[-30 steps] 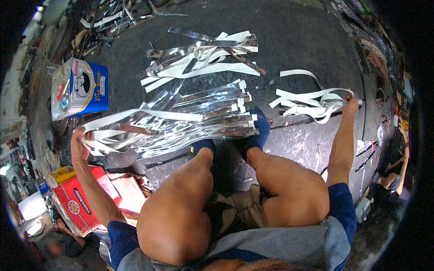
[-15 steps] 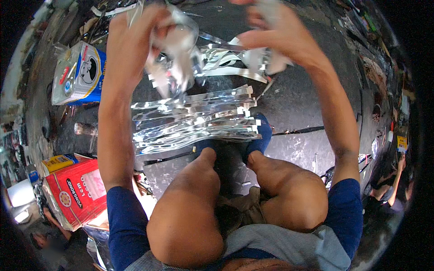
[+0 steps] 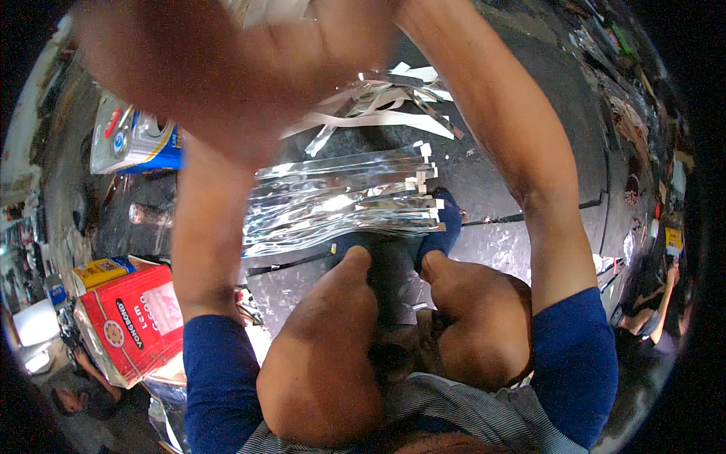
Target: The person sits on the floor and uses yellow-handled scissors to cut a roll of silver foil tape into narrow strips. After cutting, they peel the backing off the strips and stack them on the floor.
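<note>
My left hand (image 3: pixel 189 72) is raised close in front of the view at the upper left, large and smeared by motion; its fingers cannot be made out. My right forearm (image 3: pixel 507 113) reaches up to the top edge, where the hand is blurred, cut off or hidden behind the left. A little pale material (image 3: pixel 276 10) shows at the top between the hands; what holds it is unclear. Below them, clear glossy strips (image 3: pixel 340 200) with white tabs at their right ends lie side by side before my feet. Beyond is a loose heap of white and silvery strips (image 3: pixel 393 119).
To the left stand a blue-and-white tin (image 3: pixel 140 144), a small clear bottle (image 3: pixel 147 215) lying down and a red can (image 3: pixel 128 325) with a yellow box (image 3: pixel 102 272) behind it. My foot in a blue shoe (image 3: pixel 446 227) touches the strips' near edge. Other people are at both sides.
Both hands have come up and together at the upper left, closer to view. The crumpled pale strips they held apart are now mostly out of sight. The laid-out strips stay put.
</note>
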The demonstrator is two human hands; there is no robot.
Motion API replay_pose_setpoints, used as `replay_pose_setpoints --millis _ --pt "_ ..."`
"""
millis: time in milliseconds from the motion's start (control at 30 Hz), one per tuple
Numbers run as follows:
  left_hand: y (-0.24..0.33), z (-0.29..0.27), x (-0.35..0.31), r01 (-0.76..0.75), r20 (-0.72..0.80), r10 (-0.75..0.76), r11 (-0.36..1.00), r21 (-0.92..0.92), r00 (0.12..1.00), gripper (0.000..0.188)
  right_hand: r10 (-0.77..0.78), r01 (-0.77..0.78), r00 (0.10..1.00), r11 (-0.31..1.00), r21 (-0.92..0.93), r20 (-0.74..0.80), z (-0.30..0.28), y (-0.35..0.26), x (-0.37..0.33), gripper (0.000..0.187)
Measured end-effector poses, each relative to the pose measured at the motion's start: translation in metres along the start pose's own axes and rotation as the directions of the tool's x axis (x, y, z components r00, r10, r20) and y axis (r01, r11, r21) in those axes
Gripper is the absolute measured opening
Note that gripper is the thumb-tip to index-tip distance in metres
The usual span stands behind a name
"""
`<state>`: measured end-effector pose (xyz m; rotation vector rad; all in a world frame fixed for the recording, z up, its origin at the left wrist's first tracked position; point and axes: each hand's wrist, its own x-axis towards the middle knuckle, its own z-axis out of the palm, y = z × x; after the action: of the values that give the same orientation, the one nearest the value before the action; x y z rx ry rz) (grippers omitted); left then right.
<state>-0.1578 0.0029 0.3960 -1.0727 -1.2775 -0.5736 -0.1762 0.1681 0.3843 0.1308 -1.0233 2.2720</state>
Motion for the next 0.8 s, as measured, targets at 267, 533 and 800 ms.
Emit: replay_pose_setpoints --millis 267,533,800 --pt "0.171 -0.025 -0.243 0.812 0.953 -0.117 0.558 -0.17 0.28 0.026 0.263 -0.727 0.686 0.211 -0.654 -0.678 -0.308 0.054 -0.163 0.06" --pt "0.162 -0.052 -0.32 0.77 0.985 -0.145 0.616 0.165 -0.095 0.03 0.289 0.033 0.956 -0.285 -0.958 -0.053 -0.314 0.061 -0.3 0.03" --pt "0.192 -0.066 -0.309 0.804 0.978 -0.211 0.583 0.121 0.006 0.032 0.419 -0.117 0.897 -0.08 -0.99 -0.14 -0.327 0.021 -0.299 0.02"
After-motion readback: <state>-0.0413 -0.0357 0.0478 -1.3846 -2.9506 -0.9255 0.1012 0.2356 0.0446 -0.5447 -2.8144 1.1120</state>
